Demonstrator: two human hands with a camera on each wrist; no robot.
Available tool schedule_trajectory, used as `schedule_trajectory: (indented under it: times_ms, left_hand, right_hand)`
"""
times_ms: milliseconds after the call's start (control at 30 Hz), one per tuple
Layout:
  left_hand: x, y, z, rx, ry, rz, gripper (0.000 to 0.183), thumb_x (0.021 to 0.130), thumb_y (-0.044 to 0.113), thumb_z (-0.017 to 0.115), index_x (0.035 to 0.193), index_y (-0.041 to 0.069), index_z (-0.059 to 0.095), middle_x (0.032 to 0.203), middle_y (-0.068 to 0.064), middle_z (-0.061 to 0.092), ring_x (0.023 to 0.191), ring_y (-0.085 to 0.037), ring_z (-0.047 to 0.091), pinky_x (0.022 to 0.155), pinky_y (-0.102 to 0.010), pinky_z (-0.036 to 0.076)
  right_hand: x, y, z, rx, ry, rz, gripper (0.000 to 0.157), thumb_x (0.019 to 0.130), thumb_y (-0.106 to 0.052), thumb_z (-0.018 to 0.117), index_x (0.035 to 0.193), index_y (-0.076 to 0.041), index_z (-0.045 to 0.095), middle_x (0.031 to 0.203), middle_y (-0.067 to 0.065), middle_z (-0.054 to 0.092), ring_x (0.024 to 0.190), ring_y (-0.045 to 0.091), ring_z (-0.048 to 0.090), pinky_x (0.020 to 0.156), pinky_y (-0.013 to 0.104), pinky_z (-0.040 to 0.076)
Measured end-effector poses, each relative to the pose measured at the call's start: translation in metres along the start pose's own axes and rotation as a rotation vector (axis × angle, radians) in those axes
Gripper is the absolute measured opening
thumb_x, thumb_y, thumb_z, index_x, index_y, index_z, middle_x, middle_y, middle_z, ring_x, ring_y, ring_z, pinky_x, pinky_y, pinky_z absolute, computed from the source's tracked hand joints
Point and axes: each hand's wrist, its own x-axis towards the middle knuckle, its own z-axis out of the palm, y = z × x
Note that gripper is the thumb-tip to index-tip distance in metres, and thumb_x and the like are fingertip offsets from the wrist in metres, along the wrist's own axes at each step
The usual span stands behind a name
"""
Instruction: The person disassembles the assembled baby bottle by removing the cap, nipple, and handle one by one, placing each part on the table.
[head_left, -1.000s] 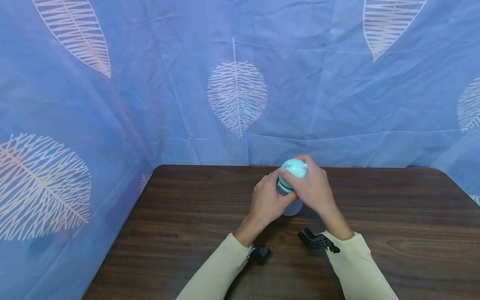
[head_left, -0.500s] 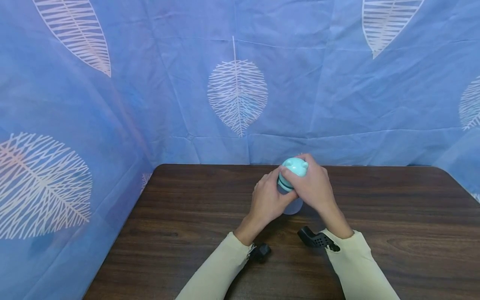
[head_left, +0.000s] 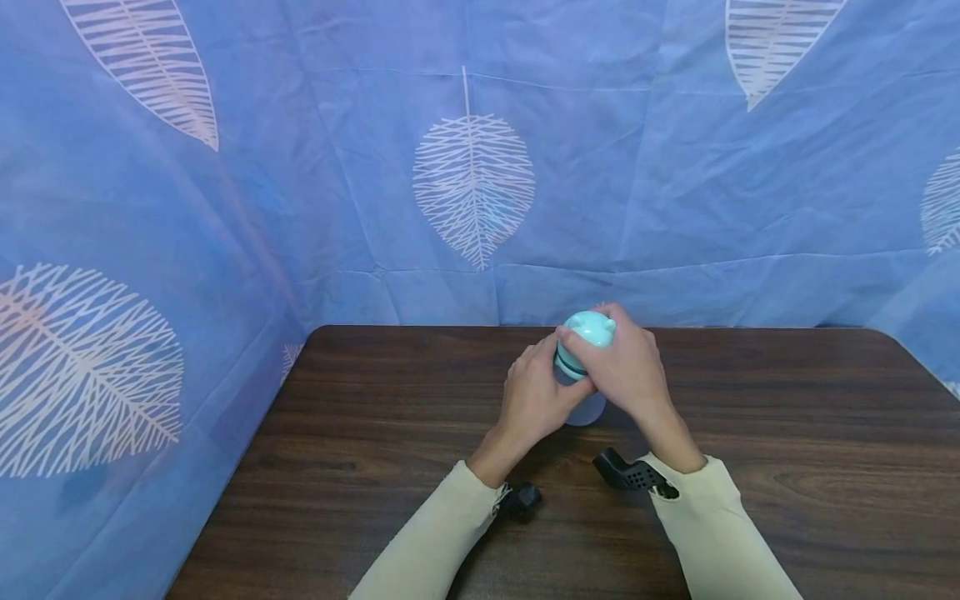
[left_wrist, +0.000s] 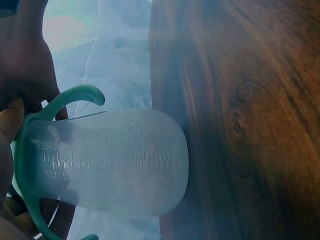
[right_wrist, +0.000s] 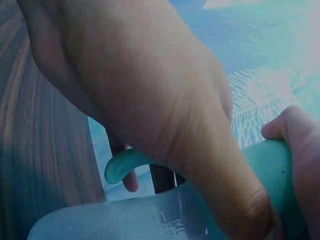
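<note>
Translucent, rounded plastic bottle (left_wrist: 115,165) | head view, just right of and below centre | our left hand (head_left: 528,396) grips it below the glossy mint-green domed lid (head_left: 591,327), apparently for steadiness | our right hand (head_left: 632,367) grips that lid, likely for purchase

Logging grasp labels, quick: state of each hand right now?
Left hand: closed, holding the bottle near its neck.
Right hand: closed, holding the teal lid.
</note>
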Motion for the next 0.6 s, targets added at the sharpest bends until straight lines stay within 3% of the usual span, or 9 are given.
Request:
schedule_trajectory:
  times_ms: [367, 600]
  left_hand:
    - [0.0000, 0.0040, 0.0003, 0.013, -0.020, -0.018, 0.070, 0.096, 0.041, 0.086, 0.150, 0.002, 0.064, 0.127, -0.011, 0.075, 0.109, -0.026, 0.073, 0.090, -0.043, 0.061]
    - [0.0010, 0.0040, 0.0010, 0.004, -0.018, -0.025, 0.067, 0.096, 0.042, 0.085, 0.147, 0.003, 0.066, 0.125, -0.010, 0.076, 0.107, -0.025, 0.073, 0.088, -0.041, 0.061]
  right_hand:
    - [0.0010, -0.0047, -0.0015, -0.022, 0.009, 0.060, 0.076, 0.102, -0.063, 0.067, 0.149, -0.004, 0.060, 0.120, 0.023, 0.073, 0.101, 0.043, 0.066, 0.069, 0.047, 0.055]
    - [0.0009, -0.0064, -0.0007, 0.022, 0.013, 0.094, 0.079, 0.101, -0.064, 0.068, 0.150, -0.003, 0.058, 0.126, 0.024, 0.069, 0.114, 0.048, 0.055, 0.074, 0.051, 0.053]
